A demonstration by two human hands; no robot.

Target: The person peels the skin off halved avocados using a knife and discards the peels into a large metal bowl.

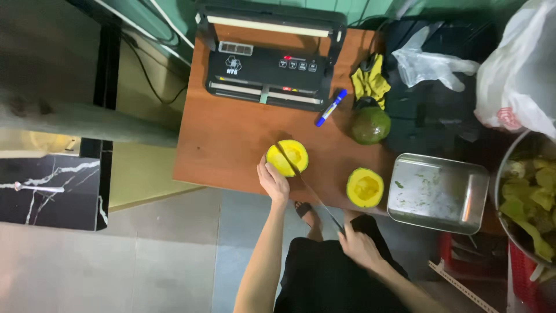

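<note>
Yellow-fleshed and pitted, an avocado half (288, 157) sits near the front edge of a brown wooden table (231, 139), steadied by the left hand (273, 181), whose fingers curl over its near side and press on it. A long knife (307, 185) lies across the cut face, its blade running back to the right hand (359, 246), which is closed around the handle low over the person's lap.

The chief risk, as I judge it, is to the left hand: its fingertips rest just beside the blade line, and the fruit's rounded skin side is down, so the half could rock or slide under pressure and carry the edge into a finger. The long reach from handle to fruit gives the right hand little leverage; a sudden give in soft flesh could send the blade through to the tabletop or off toward the body. The half also sits close to the table's edge and could skid off it.

A second avocado half (365, 187) lies cut side up near the front edge to the right, just beside a steel tray (438, 192). A whole green avocado (370, 124) rests farther back, near a blue marker (331, 107) and a yellow cloth (370, 81). A black vacuum sealer (269, 64) stands at the back. A big bowl of peels (530, 197) sits at the far right.
</note>
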